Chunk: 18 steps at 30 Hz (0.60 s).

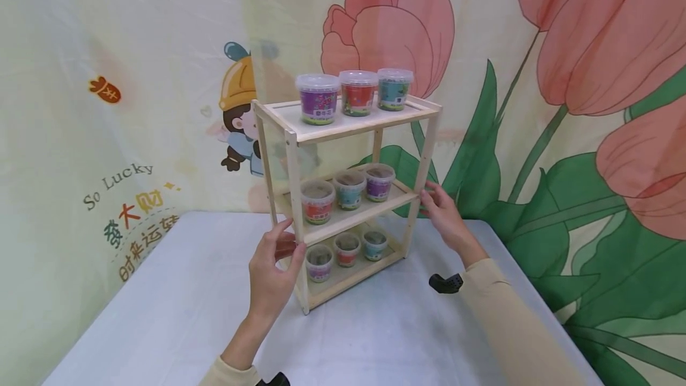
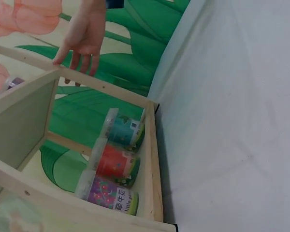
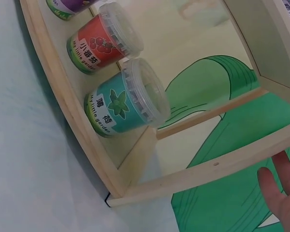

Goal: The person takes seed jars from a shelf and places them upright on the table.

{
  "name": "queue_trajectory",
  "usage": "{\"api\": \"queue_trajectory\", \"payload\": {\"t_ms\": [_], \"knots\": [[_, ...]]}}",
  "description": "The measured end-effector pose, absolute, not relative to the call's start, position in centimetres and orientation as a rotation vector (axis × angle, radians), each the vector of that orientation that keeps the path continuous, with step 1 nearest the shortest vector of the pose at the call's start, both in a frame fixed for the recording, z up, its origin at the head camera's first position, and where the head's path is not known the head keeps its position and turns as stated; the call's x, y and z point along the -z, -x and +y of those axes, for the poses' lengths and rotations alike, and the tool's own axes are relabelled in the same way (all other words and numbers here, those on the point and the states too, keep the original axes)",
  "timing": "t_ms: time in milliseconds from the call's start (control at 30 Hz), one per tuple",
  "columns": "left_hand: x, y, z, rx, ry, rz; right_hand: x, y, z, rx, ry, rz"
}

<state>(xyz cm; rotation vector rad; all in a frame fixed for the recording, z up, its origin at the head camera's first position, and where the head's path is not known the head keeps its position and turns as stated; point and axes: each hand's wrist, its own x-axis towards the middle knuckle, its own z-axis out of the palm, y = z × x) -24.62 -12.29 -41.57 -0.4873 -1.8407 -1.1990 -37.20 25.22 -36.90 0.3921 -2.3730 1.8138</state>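
Note:
A light wooden three-tier rack (image 1: 356, 214) stands on the table, holding lidded plastic tubs on every tier. My left hand (image 1: 273, 267) is at the rack's left front post, thumb near the middle shelf's corner and fingers along the side. At the opposite side my right hand (image 1: 443, 216) touches the right front post at middle-shelf height; its fingers hang fairly straight in the left wrist view. The top tier has a purple tub (image 1: 318, 103), a red tub (image 1: 358, 97) and a blue tub (image 1: 394, 93). On the bottom tier, a mint-leaf tub (image 3: 118, 104) sits beside a red tub (image 3: 96, 46).
White cloth covers the table (image 1: 370, 338) around the rack. Behind it hangs a curtain (image 1: 171, 46) printed with tulips and a cartoon figure. The middle tier carries a red tub (image 1: 318, 204), a blue tub (image 1: 350, 191) and a purple tub (image 1: 379, 183).

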Motion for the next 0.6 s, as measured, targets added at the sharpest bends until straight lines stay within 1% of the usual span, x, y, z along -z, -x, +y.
{"api": "queue_trajectory", "payload": {"t_ms": [600], "knots": [[41.78,24.37,-11.98,1.162,0.445,-1.883,37.43,37.59,24.78,-1.896,-0.402,-2.346]]}}
